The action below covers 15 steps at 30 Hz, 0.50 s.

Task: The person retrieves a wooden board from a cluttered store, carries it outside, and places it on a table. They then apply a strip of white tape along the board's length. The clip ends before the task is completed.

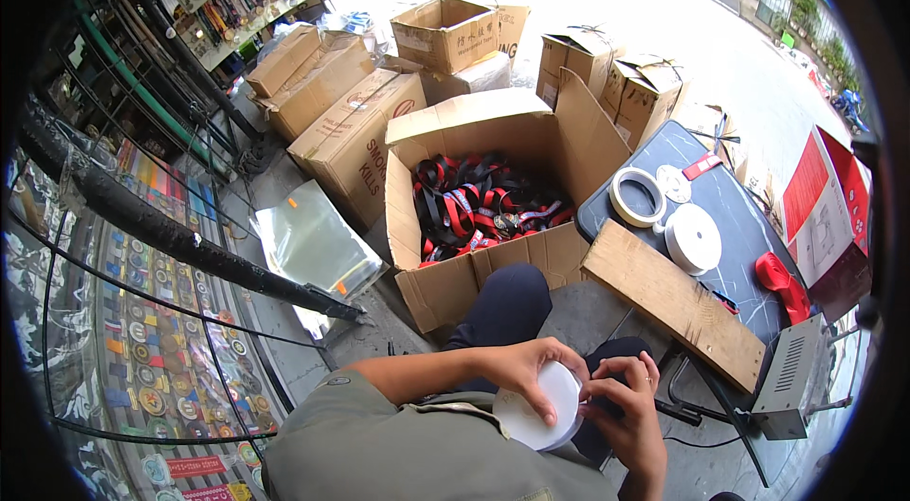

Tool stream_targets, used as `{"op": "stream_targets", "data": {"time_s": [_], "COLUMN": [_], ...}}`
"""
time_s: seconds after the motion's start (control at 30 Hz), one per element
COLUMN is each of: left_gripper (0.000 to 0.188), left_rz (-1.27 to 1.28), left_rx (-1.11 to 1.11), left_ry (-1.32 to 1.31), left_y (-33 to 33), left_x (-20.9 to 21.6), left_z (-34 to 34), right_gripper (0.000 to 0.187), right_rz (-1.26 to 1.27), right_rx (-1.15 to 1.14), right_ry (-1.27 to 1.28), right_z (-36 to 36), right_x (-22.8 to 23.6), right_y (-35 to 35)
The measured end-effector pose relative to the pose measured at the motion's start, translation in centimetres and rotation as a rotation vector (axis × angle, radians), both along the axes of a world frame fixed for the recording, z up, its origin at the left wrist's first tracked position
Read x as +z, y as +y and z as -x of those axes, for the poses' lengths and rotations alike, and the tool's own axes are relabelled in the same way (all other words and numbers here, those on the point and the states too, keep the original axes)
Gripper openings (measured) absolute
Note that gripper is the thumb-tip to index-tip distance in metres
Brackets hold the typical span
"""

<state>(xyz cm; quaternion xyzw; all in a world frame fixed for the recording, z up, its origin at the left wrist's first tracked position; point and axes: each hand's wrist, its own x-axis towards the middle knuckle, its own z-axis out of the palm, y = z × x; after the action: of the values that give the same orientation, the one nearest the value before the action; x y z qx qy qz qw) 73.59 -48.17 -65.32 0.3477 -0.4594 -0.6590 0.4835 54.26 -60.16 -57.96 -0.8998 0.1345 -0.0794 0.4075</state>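
Observation:
Low in front of my body, a white round roll [536,408], flat-faced and thick like a wound reel, is tilted over my lap. My left hand [533,374] is closed around its upper side, thumb across the face. At its right edge my right hand [627,403] has curled fingers, thumb and fingertips pinched against the rim; any loose end there is too small to make out. A similar white roll [693,239] lies on the dark marbled table [607,186] to the right, near a ring of tape [637,198] and a white spool disc [674,184].
Ahead, an open carton [436,297] holds red and black lanyards [483,202]. A wooden plank [673,304], red ribbon [782,285] and grey metal box [792,378] are at right. Clear plastic sheets [318,240] and a black metal bar [190,240] are at left; more cartons [355,136] stand beyond.

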Motion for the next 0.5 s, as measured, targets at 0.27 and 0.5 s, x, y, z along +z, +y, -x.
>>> {"op": "stream_targets", "data": {"time_s": [0.27,0.5], "left_gripper": [0.052,0.054], "left_rz": [0.024,0.018], "left_rx": [-0.023,-0.002], "left_ry": [-0.026,-0.038], "left_y": [-0.40,-0.39], "left_x": [-0.39,-0.36], "left_z": [0.03,0.00], "right_gripper": [0.023,0.025], "right_rz": [-0.027,-0.022], "right_rx": [-0.019,-0.074], "right_ry": [0.009,-0.049], "right_z": [0.49,0.65], "right_x": [-0.73,-0.94], "right_y": [-0.10,0.30]}}
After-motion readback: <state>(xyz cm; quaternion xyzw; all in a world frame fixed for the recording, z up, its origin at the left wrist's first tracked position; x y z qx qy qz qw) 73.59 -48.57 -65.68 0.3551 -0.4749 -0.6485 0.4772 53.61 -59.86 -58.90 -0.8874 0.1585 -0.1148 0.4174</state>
